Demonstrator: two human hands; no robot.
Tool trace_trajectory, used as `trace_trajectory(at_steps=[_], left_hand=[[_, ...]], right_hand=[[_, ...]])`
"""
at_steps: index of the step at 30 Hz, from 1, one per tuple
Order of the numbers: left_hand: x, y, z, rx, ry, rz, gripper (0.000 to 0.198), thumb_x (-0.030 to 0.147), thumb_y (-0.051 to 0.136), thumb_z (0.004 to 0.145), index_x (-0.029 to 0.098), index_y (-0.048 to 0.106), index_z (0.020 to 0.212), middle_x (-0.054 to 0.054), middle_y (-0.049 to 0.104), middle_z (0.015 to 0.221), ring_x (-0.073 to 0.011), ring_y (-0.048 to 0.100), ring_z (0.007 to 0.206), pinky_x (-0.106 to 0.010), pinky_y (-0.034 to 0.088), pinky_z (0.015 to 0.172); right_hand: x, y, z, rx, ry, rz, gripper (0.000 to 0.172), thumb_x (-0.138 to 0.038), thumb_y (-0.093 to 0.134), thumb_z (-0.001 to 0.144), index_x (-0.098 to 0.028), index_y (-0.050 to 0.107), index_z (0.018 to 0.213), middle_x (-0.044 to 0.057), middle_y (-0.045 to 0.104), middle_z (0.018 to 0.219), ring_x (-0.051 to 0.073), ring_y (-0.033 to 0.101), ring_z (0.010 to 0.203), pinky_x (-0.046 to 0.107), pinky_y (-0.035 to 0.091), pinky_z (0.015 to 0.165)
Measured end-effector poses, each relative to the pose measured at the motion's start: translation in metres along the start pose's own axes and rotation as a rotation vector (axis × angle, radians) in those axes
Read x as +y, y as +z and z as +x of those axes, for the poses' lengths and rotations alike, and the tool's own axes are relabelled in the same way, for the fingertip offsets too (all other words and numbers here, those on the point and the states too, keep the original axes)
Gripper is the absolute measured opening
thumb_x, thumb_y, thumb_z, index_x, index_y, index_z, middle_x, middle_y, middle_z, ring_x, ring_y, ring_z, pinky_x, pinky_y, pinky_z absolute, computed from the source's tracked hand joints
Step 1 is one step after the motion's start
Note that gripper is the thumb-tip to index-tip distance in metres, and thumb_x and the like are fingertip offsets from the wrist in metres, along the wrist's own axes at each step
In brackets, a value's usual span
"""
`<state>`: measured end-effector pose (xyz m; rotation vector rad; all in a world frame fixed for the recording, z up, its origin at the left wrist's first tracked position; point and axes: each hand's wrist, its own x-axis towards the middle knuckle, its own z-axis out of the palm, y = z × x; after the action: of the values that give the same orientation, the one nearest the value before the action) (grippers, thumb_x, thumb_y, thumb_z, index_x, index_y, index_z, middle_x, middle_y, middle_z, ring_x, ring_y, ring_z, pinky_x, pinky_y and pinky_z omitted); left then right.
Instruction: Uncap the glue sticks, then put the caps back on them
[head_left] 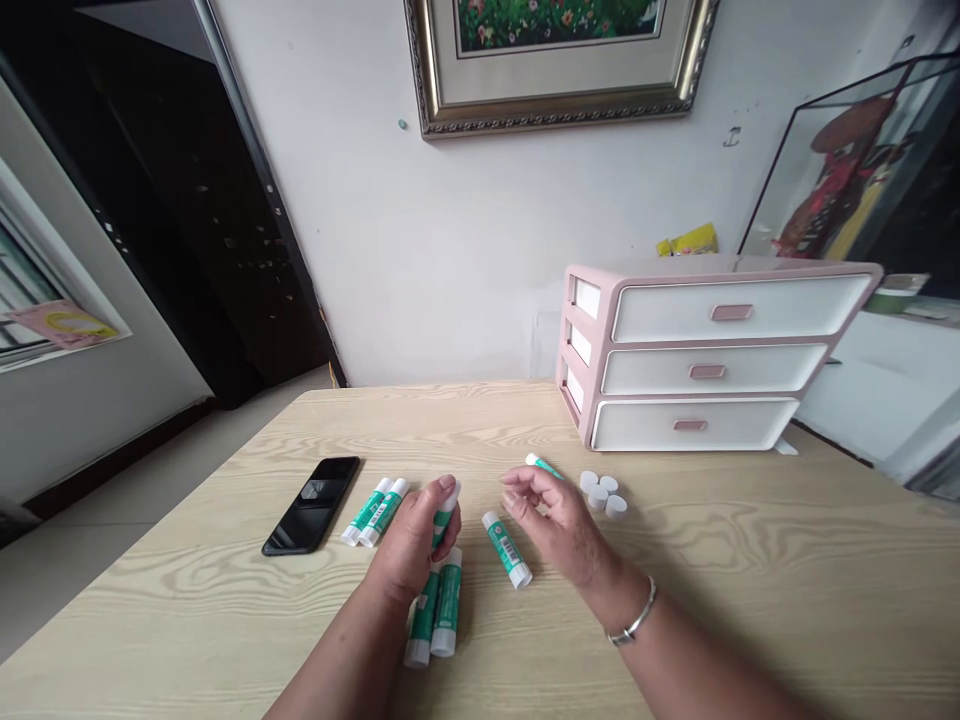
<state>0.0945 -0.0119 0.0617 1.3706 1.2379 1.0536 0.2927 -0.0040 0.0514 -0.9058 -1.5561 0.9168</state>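
Observation:
My left hand [416, 535] is wrapped round a green and white glue stick [444, 518], held tilted with its white end up by the thumb. My right hand [556, 522] hovers to the right with fingers curved and thumb a little apart; nothing shows between them. Between the hands a glue stick [508, 551] lies on the table. Another glue stick [543, 464] lies partly hidden behind my right fingers. Below my left hand rest two glue sticks [448, 607] side by side, and left of it two more glue sticks [383, 512]. Several white caps [598, 497] cluster right of my right hand.
A black phone [311, 506] lies at the left of the wooden table [225, 630]. A pink and white drawer unit [705, 350] stands at the back right against the wall, with a yellow packet [688, 241] on top. A framed picture [559, 105] hangs above.

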Motion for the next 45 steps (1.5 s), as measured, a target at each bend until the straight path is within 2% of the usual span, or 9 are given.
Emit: trace_trajectory(at_steps=[5,13,16,20,23,26,31,41,45], left_hand=[[-0.005,-0.005,0.005,-0.006,0.018,-0.32,0.054,0.056,0.034,0.088,0.023,0.041,0.045,0.004,0.03,0.037,-0.0078,0.022,0.033,-0.025,0.012,0.037],[0.005,-0.003,0.001,0.097,0.031,-0.302,0.048,0.052,0.032,0.085,0.025,0.033,0.045,0.004,0.028,0.039,-0.0084,0.021,0.034,-0.026,0.014,0.039],[0.014,-0.008,0.0,0.244,-0.012,-0.074,0.05,0.058,0.033,0.088,0.024,0.038,0.051,0.003,0.036,0.043,-0.0099,0.03,0.037,-0.027,0.023,0.042],[0.023,-0.025,0.0,0.422,-0.097,0.595,0.055,0.072,0.039,0.085,0.023,0.049,0.062,-0.001,0.054,0.053,-0.0184,0.052,0.054,-0.028,0.032,0.053],[0.018,-0.036,0.004,0.447,-0.164,0.955,0.052,0.069,0.035,0.089,0.024,0.056,0.075,-0.008,0.067,0.072,-0.0265,0.063,0.072,-0.03,0.034,0.057],[0.005,-0.041,0.008,0.401,-0.173,1.149,0.043,0.056,0.036,0.092,0.022,0.061,0.092,-0.013,0.072,0.097,-0.0299,0.067,0.088,-0.032,0.039,0.063],[-0.009,-0.042,0.012,0.372,-0.161,1.308,0.033,0.039,0.042,0.09,0.019,0.064,0.106,-0.014,0.071,0.108,-0.0316,0.068,0.098,-0.035,0.045,0.072],[-0.008,-0.045,0.009,0.362,-0.153,1.42,0.028,0.03,0.051,0.084,0.017,0.065,0.103,-0.015,0.07,0.107,-0.0337,0.064,0.104,-0.039,0.048,0.078],[-0.016,-0.044,0.013,0.441,-0.017,1.392,0.029,0.031,0.053,0.084,0.017,0.067,0.105,-0.015,0.069,0.106,-0.0338,0.063,0.105,-0.04,0.047,0.083]], right_hand=[[0.006,-0.008,0.009,0.132,-0.005,0.008,0.023,-0.042,0.06,0.092,-0.019,0.065,0.092,0.002,0.064,0.08,0.018,0.064,0.077,0.031,0.052,0.074],[0.017,-0.011,0.013,0.201,0.035,-0.054,0.029,-0.047,0.057,0.093,-0.019,0.065,0.094,0.002,0.066,0.078,0.018,0.064,0.074,0.03,0.051,0.072],[0.023,-0.022,0.017,0.278,0.056,-0.223,0.031,-0.048,0.053,0.093,-0.02,0.066,0.098,0.004,0.069,0.081,0.019,0.065,0.076,0.03,0.05,0.072],[0.02,-0.046,0.023,0.352,0.109,-0.616,0.027,-0.042,0.051,0.093,-0.022,0.068,0.101,0.004,0.073,0.091,0.02,0.066,0.084,0.029,0.047,0.075],[0.015,-0.059,0.027,0.352,0.18,-0.888,0.026,-0.03,0.049,0.092,-0.021,0.069,0.107,0.006,0.075,0.1,0.022,0.066,0.092,0.03,0.046,0.078],[0.012,-0.063,0.028,0.281,0.219,-1.083,0.029,-0.022,0.049,0.09,-0.018,0.07,0.111,0.009,0.074,0.106,0.024,0.065,0.1,0.031,0.043,0.084],[0.018,-0.055,0.025,0.129,0.157,-1.26,0.022,-0.023,0.054,0.091,-0.021,0.071,0.104,0.008,0.074,0.101,0.026,0.062,0.101,0.032,0.039,0.084],[0.025,-0.044,0.019,0.09,0.087,-1.372,0.018,-0.019,0.052,0.093,-0.021,0.069,0.098,0.008,0.072,0.093,0.027,0.059,0.097,0.036,0.031,0.08],[0.022,-0.038,0.018,0.063,0.063,-1.348,0.021,-0.016,0.053,0.091,-0.02,0.068,0.105,0.009,0.072,0.09,0.026,0.059,0.097,0.036,0.031,0.084]])
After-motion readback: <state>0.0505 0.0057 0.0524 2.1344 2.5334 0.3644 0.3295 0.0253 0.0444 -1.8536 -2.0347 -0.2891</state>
